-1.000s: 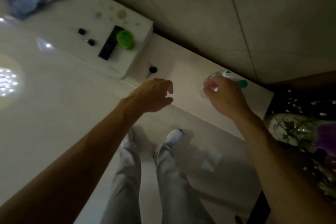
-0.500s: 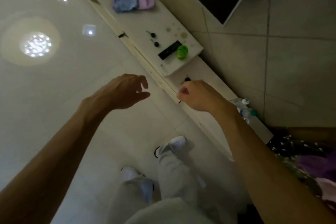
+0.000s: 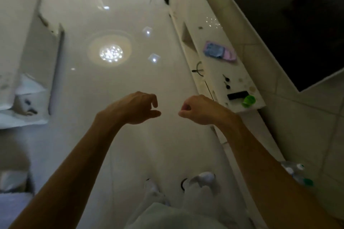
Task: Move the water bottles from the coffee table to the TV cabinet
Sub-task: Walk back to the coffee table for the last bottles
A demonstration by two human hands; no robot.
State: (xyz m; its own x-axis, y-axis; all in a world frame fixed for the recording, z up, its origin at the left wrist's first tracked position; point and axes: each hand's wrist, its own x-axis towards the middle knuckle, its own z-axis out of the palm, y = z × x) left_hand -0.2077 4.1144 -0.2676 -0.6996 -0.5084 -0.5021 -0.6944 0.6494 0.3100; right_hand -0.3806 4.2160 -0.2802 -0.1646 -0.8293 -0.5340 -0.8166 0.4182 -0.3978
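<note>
Clear water bottles (image 3: 296, 172) with white and green caps lie on the low white TV cabinet (image 3: 208, 29) at the lower right, partly hidden behind my right forearm. My left hand (image 3: 138, 108) hangs over the glossy floor, fingers loosely curled and apart, holding nothing. My right hand (image 3: 199, 110) is beside it, curled into a loose fist with nothing in it, just left of the cabinet's front edge. The white coffee table (image 3: 37, 57) is at the far left.
On the cabinet lie a pink and blue cloth (image 3: 219, 52), a black remote (image 3: 237, 95), a green lid (image 3: 248, 100) and small dark knobs. A dark TV screen fills the upper right. My legs and white shoes (image 3: 202, 180) stand on the shiny floor.
My right hand let go of the bottle on the cabinet and drew back. My view swung left, so the bottles slid to the lower right and the coffee table came into sight.
</note>
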